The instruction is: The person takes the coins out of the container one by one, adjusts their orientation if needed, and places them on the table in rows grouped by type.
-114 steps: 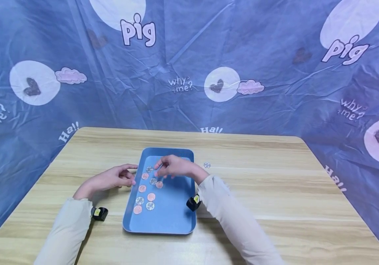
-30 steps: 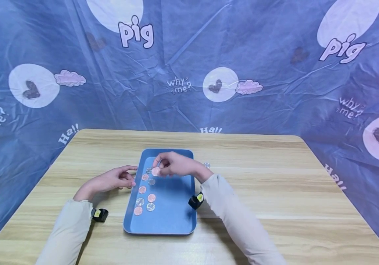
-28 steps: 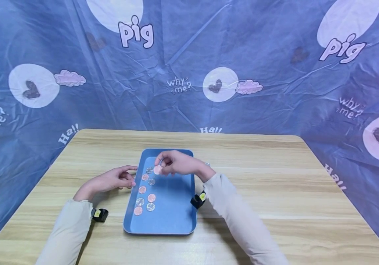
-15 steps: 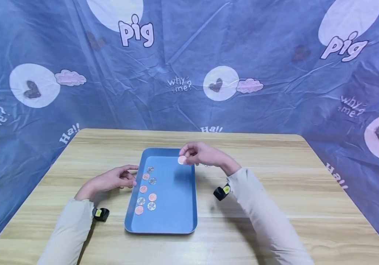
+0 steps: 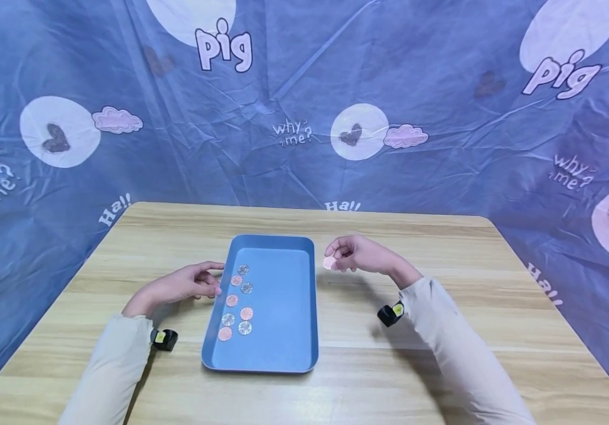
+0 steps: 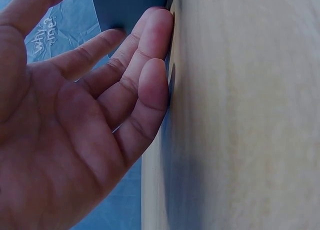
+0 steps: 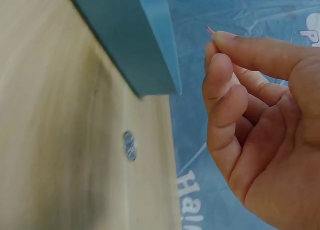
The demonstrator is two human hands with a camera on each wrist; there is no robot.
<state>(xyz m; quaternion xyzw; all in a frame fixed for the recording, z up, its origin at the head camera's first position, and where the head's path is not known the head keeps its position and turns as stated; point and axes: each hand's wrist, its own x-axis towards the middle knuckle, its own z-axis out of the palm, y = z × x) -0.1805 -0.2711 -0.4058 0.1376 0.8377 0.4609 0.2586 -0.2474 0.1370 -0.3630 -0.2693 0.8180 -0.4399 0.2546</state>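
Note:
My right hand [image 5: 364, 254] pinches a copper-coloured coin [image 5: 329, 262] between thumb and fingertips, in the air just right of the blue tray [image 5: 283, 363]. The coin shows edge-on as a thin sliver in the right wrist view. Inside the tray, several copper-coloured coins [image 5: 232, 300] and several silver-coloured coins [image 5: 244, 328] lie flat along the left half. My left hand [image 5: 179, 284] rests by the tray's left wall, index finger and thumb at its side. Its fingers look loosely bent in the left wrist view and hold nothing.
A silver-coloured coin [image 7: 130, 146] lies on the table beside the tray in the right wrist view; my right hand hides it in the head view. The wooden table [image 5: 442, 354] runs back to a blue printed cloth [image 5: 304, 77].
The right hand picked up a copper-coloured coin from the tray's left part, lifted it and carried it right, past the tray's right wall. The left hand stayed in place.

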